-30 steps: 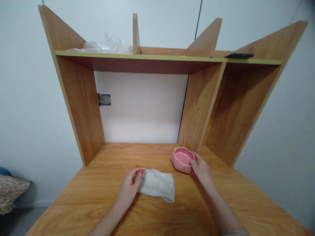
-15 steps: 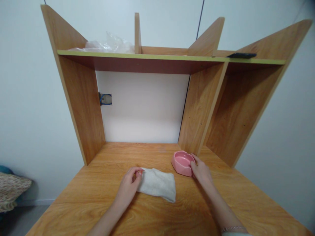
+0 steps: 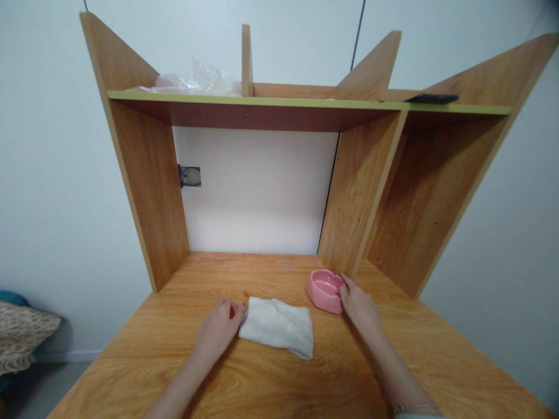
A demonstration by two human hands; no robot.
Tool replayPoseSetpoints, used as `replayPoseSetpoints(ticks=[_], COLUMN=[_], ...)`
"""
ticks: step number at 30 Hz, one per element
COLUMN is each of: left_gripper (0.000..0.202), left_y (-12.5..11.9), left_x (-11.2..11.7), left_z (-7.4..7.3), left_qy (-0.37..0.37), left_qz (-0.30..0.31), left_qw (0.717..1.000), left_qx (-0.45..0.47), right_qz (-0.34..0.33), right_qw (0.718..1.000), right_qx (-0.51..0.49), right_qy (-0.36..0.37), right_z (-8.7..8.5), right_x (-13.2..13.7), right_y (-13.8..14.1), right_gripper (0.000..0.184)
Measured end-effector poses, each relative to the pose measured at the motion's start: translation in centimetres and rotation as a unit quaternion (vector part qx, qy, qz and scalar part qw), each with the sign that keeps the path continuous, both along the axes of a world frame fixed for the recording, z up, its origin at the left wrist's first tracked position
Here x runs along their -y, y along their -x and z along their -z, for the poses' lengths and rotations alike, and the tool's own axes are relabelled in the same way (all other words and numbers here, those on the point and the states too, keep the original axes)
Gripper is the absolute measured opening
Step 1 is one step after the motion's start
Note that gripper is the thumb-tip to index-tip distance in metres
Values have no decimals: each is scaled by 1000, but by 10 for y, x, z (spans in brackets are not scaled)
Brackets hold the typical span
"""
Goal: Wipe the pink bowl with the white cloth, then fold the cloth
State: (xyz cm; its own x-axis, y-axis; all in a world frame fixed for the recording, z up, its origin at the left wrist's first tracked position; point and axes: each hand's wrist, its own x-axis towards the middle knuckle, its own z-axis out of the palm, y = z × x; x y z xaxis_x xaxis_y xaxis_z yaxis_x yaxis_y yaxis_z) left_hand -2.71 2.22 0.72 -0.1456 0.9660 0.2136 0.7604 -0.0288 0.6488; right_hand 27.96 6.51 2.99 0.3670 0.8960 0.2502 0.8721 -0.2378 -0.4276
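A pink, many-sided ashtray (image 3: pixel 324 298) with notches in its rim rests on the wooden desk, slightly tilted in view. My right hand (image 3: pixel 354 298) grips its right side, thumb at the inner rim and fingers around the outside. To the left of it lies a folded whitish cloth (image 3: pixel 277 327), flat on the desk. My left hand (image 3: pixel 222 325) is at the cloth's left edge, its fingers curled in and the thumb close to the fingertips. Whatever is between those fingertips, if anything, is too small or hidden to make out.
A wooden hutch with a shelf (image 3: pixel 279 105) rises behind the desk (image 3: pixel 262 384). On the shelf are a clear plastic bag (image 3: pixel 201 80) and a flat dark object (image 3: pixel 432 99). An uncovered wall box (image 3: pixel 190 176) shows at the back. Patterned fabric (image 3: pixel 26 334) hangs at far left.
My left hand has shifted left, off the top of the cloth to beside its left edge. My right hand stays on the ashtray, and the cloth lies as before.
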Motion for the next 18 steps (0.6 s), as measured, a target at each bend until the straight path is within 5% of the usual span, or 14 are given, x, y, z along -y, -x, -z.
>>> replayPoseSetpoints(ticks=[4,9,11,18], left_gripper=[39,37,36,29], left_y=[-3,-5,-4,-8], left_x=[7,8,5,-3], left_z=[-8,-8,-5,2], left_qy=[16,33,44,42], left_qz=[-13,-11,7,100], left_qw=[999,999,999,988], left_qx=[-30,-3,29,111], right_qz=[-19,-327,-383,-382], right_qw=[999,945,922,905], right_qx=[44,8,49,189], right_qy=[-8,-1,16,0], right_z=[-24,-26,-17,2], right_x=[18,46,56,66], right_y=[32,95,117,147], right_gripper=[45,31,32,40])
